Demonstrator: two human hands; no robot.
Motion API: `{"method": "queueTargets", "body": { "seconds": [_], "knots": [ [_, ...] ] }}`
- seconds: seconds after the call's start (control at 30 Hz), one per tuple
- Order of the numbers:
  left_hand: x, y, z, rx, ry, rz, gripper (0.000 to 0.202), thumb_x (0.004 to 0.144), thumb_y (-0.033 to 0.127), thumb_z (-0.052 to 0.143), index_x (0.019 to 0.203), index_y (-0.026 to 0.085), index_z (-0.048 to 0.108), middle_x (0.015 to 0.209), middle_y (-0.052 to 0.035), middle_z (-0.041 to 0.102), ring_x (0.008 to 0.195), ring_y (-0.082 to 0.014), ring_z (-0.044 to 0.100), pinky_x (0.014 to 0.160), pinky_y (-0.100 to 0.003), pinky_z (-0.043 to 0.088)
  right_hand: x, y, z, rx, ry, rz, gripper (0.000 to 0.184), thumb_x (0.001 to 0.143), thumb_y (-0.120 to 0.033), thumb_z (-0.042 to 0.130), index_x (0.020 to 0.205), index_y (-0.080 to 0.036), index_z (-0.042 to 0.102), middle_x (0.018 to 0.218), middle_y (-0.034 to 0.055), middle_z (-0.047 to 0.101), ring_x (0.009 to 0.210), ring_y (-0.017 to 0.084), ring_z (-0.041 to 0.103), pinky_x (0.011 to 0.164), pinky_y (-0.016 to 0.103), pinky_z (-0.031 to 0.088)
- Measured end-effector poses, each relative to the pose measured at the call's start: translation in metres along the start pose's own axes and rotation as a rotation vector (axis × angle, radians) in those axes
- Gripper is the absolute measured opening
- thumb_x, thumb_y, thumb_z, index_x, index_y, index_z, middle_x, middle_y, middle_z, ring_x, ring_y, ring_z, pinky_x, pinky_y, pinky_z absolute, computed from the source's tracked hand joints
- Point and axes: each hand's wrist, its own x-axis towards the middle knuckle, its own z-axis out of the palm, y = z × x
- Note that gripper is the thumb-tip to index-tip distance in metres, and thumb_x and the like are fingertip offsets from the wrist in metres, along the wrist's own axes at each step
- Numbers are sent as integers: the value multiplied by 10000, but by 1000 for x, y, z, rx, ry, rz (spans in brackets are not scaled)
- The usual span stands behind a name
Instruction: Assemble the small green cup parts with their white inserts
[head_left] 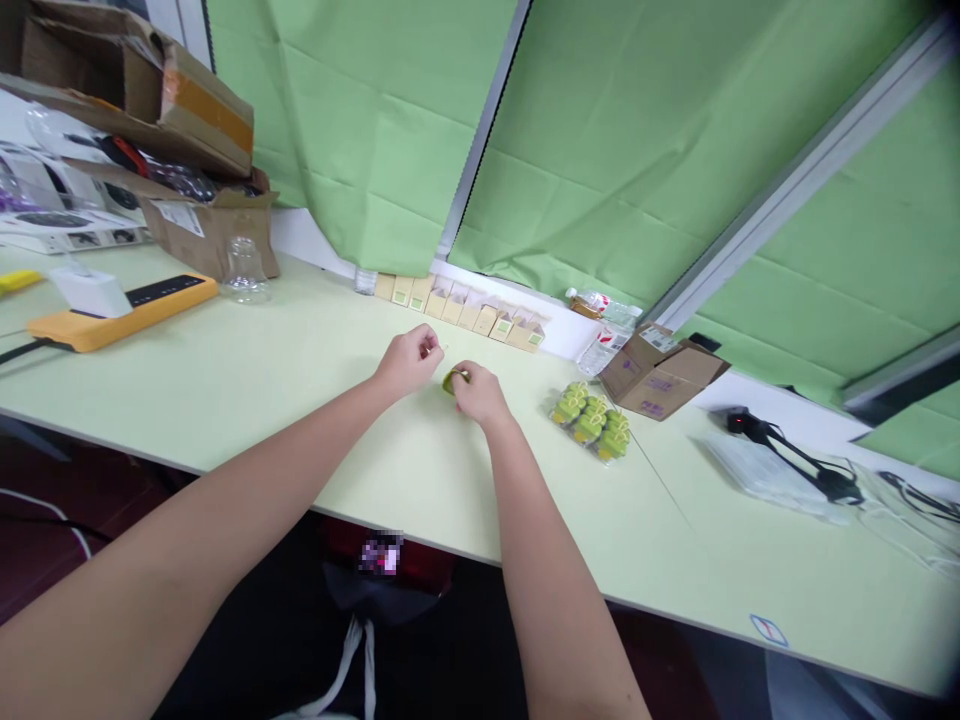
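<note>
Both my arms reach out over a pale green table (pixel 247 380). My right hand (pixel 478 394) is closed round a small green object (pixel 452 379) just above the tabletop. My left hand (pixel 409 360) sits a little to its left, fingers pinched together on something tiny that I cannot make out. A row of small beige boxes (pixel 461 306) lines the wall behind my hands. To the right lies a cluster of bagged green pieces (pixel 592 420).
A small brown cardboard box (pixel 660 372) sits at the right, beyond it a black cable and clear bags (pixel 795 465). At the left are an orange device (pixel 120 310), a clear glass jar (pixel 244 270) and large open cardboard boxes (pixel 150 90). Green curtains hang behind.
</note>
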Motion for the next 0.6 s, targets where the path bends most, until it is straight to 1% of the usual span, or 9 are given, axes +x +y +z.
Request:
{"method": "queueTargets", "body": {
  "seconds": [0.07,0.13,0.2,0.23,0.3,0.37,0.5,0.53,0.6],
  "knots": [
    [-2,2,-1,48,-23,30,58,785,262,547,775,205,555,705,8,622,599,-121,529,585,-249,419,-5,-4,5,-171,-62,-74,201,831,-268,488,894,-238,676,846,37,714,735,183,656,685,271,466],
    [-3,4,-1,89,-43,38,68,785,268,547,764,205,560,690,11,607,590,-121,507,579,-250,409,-8,-7,7,-294,-87,-81,190,829,-275,506,848,-228,689,875,64,717,823,209,651,714,279,453],
    [-3,5,-1,101,-57,40,83,791,276,545,763,203,572,692,11,611,586,-120,500,585,-253,412,-10,-9,5,-334,-56,-62,196,838,-290,511,857,-216,692,889,87,712,856,227,642,723,293,445],
    [-3,5,-1,97,-60,43,92,796,280,543,767,201,580,699,9,618,588,-119,502,593,-255,417,-10,-11,4,-319,-8,-58,202,843,-292,512,891,-213,691,904,95,709,870,235,637,733,303,443],
    [-3,4,0,76,-64,47,111,805,289,540,782,199,600,714,7,631,602,-122,519,601,-256,425,-9,-12,0,-214,129,-70,222,853,-298,518,989,-218,675,931,95,705,888,240,627,758,322,445],
    [-3,3,1,37,-88,48,127,810,295,542,805,196,623,728,4,645,622,-125,545,593,-252,428,-8,-13,-2,-28,213,-106,229,869,-334,522,1032,-241,653,925,64,703,818,212,622,753,321,456],
    [-3,3,6,-46,-151,79,174,830,302,542,877,187,663,795,-17,688,681,-134,594,612,-250,449,-1,-12,2,318,149,-152,185,870,-396,520,895,-250,631,853,-3,692,590,129,578,641,275,478],
    [-4,3,7,-49,-142,96,193,837,311,543,921,186,665,852,-28,697,705,-135,597,622,-251,454,0,-11,3,368,147,-140,180,863,-395,524,872,-245,622,842,-8,690,570,121,574,618,267,479],
    [-5,6,8,-26,-72,128,268,834,342,572,1046,190,633,1012,-56,683,770,-141,592,636,-255,456,2,-10,3,421,191,-95,175,849,-395,535,859,-238,612,828,-10,690,556,116,575,588,257,478]
  ]
}}
